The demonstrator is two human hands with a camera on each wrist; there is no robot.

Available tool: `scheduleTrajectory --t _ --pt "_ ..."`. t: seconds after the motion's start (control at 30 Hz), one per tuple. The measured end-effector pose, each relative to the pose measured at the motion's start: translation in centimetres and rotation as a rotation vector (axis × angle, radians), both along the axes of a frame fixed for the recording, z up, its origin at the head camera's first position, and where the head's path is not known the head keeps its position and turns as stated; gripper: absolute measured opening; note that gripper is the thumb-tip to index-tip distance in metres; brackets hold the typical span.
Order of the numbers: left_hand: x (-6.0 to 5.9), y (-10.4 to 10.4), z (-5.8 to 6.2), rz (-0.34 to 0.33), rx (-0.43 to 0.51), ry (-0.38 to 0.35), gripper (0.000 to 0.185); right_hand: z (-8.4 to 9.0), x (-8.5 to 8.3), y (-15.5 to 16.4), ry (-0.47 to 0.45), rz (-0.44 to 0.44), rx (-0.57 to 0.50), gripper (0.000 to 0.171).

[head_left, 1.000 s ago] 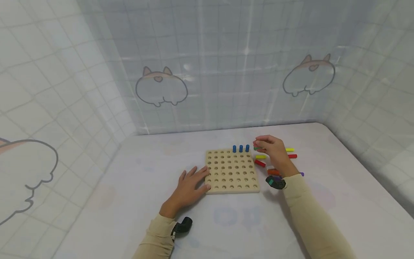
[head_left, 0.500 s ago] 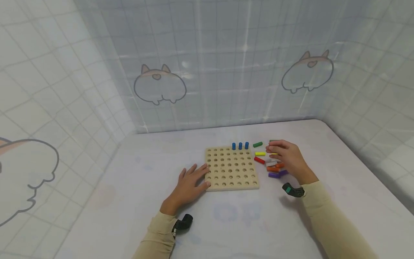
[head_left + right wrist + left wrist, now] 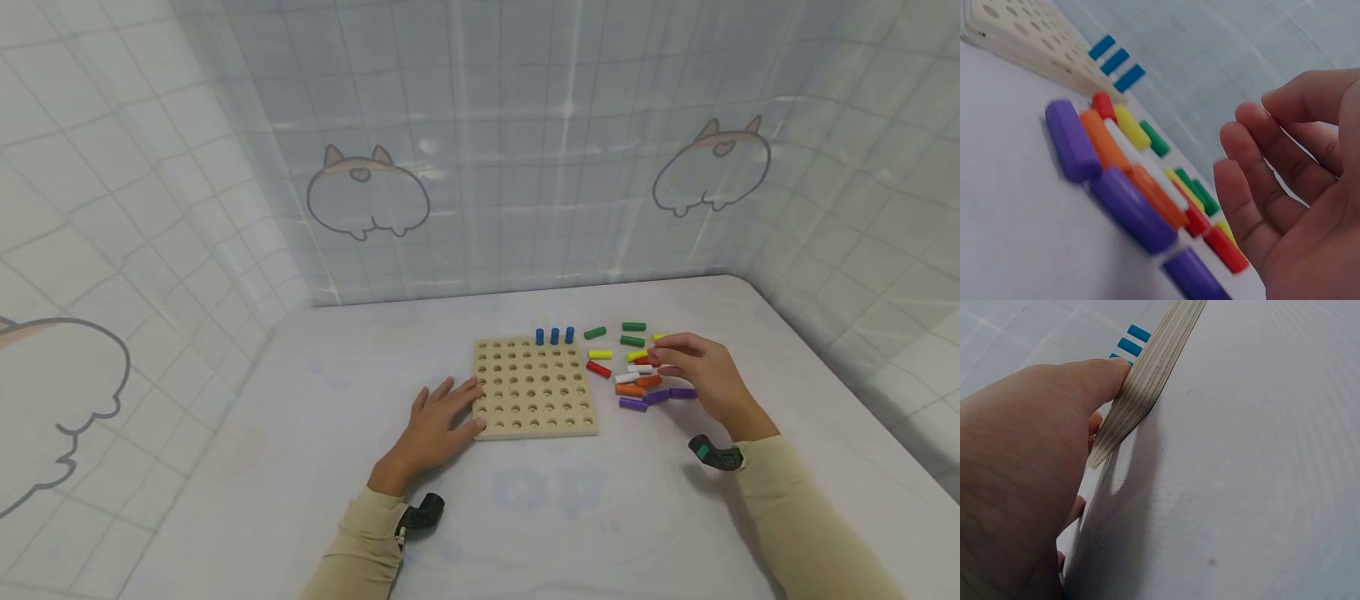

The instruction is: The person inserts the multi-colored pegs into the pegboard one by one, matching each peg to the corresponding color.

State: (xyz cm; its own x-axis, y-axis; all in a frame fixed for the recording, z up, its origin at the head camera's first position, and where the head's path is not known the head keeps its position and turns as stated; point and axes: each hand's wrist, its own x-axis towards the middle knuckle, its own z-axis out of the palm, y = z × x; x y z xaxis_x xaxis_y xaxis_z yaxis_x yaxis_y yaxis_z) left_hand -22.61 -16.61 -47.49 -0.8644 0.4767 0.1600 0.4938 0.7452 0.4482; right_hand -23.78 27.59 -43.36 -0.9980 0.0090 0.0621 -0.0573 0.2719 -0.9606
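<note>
We see the left hand (image 3: 435, 425) flat against the pegboard (image 3: 534, 387), grip wide; right hand (image 3: 701, 375) loosely open over the loose pegs (image 3: 641, 379), holding nothing.

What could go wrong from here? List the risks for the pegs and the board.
1. The loose pegs lie packed side by side; the right hand reaching in could roll some away.
2. The three blue pegs stand in the pegboard's far row; a passing hand might knock them.
3. The left hand only touches the board's edge, so it could slide.

White tabletop (image 3: 570, 517); pale grid-patterned curtain (image 3: 525, 125) behind, printed with cartoon animal outlines (image 3: 367, 196).
</note>
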Motion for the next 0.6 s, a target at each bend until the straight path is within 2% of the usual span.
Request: scheduleTrajectory --t 0.13,0.3,0.43,0.6 --pt "0.0 -0.1 0.1 0.001 -0.014 -0.005 0.061 -0.5 0.2 1.3 0.023 -0.015 0.019 0.048" --pt "-0.1 -0.2 0.1 0.014 -0.012 -0.001 0.061 -1.3 0.2 2.7 0.058 -0.045 0.162 0.048" --pt "-0.2 -0.1 0.1 0.004 -0.005 0.005 0.062 -1.9 0.2 3.6 0.001 -0.071 0.243 0.051" --pt "-0.3 0.1 0.0 0.005 -0.015 -0.016 0.062 -2.6 0.5 4.5 -0.075 -0.035 0.348 0.054"
